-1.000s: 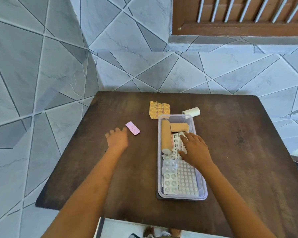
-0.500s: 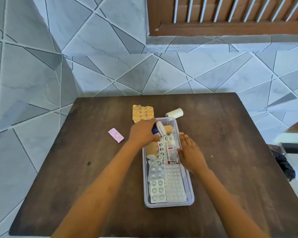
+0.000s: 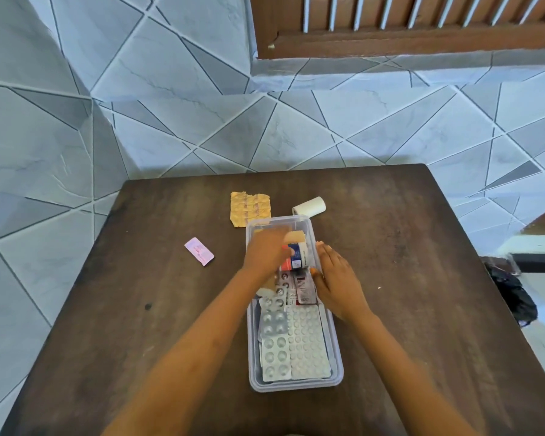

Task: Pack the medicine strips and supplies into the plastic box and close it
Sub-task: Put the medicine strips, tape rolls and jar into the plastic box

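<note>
- Grey tiled walls stand behind the dark wooden table (image 3: 158, 309) I am watching.
- A second ago my left hand (image 3: 266, 251) was out by the pink strip (image 3: 199, 251). Now it is over the far end of the plastic box (image 3: 335, 369), closed on a small blue and white bottle (image 3: 298, 254).
- I think that means one more supply is going in.
- My left arm reaches forward across the box's left side.
- My right hand (image 3: 337, 280) is open and flat, touching the box's right wall.
- Silver strips (image 3: 296, 344) already lie in the box's near end.
- The pink strip waits left of the box, apart from it. An orange strip (image 3: 249, 207) and a white roll (image 3: 309, 206) wait just beyond the box's far end.
- I see no lid.
</note>
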{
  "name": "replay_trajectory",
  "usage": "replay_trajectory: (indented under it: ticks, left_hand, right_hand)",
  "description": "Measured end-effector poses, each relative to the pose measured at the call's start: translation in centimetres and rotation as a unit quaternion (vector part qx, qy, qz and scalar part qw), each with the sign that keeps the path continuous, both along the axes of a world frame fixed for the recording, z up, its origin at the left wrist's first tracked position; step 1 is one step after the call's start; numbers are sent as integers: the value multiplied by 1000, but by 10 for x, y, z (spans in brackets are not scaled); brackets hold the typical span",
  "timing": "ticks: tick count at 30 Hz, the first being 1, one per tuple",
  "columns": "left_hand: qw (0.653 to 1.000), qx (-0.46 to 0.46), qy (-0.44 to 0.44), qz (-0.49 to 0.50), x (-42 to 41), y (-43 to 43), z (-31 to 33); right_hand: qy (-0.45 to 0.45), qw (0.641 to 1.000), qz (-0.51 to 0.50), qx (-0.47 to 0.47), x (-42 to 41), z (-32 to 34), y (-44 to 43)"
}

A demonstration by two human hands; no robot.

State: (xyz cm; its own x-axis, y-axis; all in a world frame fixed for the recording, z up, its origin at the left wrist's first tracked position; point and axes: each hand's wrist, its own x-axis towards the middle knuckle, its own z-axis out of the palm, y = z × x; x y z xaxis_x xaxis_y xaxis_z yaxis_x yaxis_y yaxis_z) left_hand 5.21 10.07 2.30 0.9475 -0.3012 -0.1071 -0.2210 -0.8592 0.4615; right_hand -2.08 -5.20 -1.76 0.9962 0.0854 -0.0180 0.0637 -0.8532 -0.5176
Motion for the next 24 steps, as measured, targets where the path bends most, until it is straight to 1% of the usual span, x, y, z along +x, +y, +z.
replay_trajectory:
  ticks: [1,2,4,5,6,8,9,10,13,17,20,22,24]
  left_hand:
    - [998,-30,-19,45,3,11,5]
    - [994,-39,-39,89,8,23,8]
    - [986,-21,-60,153,19,51,9]
    - [984,9,-53,169,24,64,8]
    - [982,53,-34,178,27,75,4]
    - [969,145,31,197,31,94,-6]
    - [960,167,66,214,32,101,-13]
    - [953,169,97,234,33,106,-19]
    - [941,152,164,254,40,116,-35]
    - [940,145,197,236,51,124,-52]
    - [954,128,161,218,57,127,-56]
    - [958,131,137,216,59,127,-56]
    - [962,122,111,218,57,123,-52]
  right_hand:
    - [-7,1000,-3,7,3,1,-1]
    - [-14,1000,-7,15,9,3,-1]
    - [-26,999,-20,32,22,8,0]
    - [-30,998,-31,40,30,11,0]
    - [-32,997,-44,46,39,13,0]
    - [-27,996,-68,52,61,15,0]
    - [-19,996,-78,47,73,15,1]
    - [-8,995,-87,37,85,14,2]
    - [19,996,-88,-6,118,12,2]
    - [35,993,-47,-103,155,13,-4]
    - [47,979,10,-198,173,8,-9]
    - [60,969,37,-237,179,2,-8]
    - [60,963,38,-261,180,-3,-5]
